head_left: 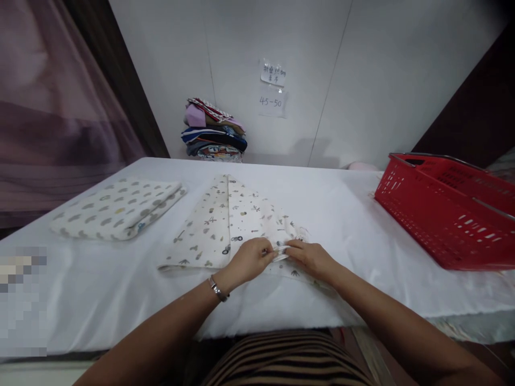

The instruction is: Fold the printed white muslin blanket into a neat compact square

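A white cloth with small grey and brown printed motifs lies partly folded on the table, its far end narrowing to a point. Over its right part, my left hand pinches a bunched white edge or strip of the cloth. My right hand grips the same white piece from the other side, a short gap from the left. The fingers of both hands are closed, and the exact shape of what they pinch is partly hidden. A metal band circles my left wrist.
A folded cloth with grey cloud shapes lies at the left of the white-covered table. At the right stands a red plastic basket. Several folded fabrics are stacked against the wall, where paper signs hang.
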Demonstrator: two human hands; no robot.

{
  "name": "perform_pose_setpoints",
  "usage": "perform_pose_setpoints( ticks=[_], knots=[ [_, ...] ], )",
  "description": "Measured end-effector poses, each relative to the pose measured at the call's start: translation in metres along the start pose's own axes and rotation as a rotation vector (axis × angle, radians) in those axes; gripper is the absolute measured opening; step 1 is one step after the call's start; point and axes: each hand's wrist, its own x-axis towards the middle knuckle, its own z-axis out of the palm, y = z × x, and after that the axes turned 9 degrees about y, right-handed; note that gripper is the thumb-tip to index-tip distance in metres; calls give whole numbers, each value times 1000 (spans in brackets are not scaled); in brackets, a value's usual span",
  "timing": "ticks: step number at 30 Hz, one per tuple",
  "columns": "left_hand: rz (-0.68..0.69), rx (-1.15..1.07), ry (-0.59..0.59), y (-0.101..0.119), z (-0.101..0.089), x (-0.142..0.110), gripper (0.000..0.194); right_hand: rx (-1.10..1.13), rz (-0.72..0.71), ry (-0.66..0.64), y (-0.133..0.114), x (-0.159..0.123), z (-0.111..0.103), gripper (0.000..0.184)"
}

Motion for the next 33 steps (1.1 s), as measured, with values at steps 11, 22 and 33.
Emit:
perform_pose_setpoints(
  ticks=[11, 22, 33],
  knots=[
    [455, 490, 17, -4, 14, 1, 16, 19, -49, 23, 7, -4, 1, 28],
    [336, 311, -15, -1, 17, -14, 12, 57, -62, 76, 13, -4, 8, 23],
    [244, 518, 56, 1, 37, -25, 11, 92, -46, 69, 14, -1, 6, 21]
  ],
)
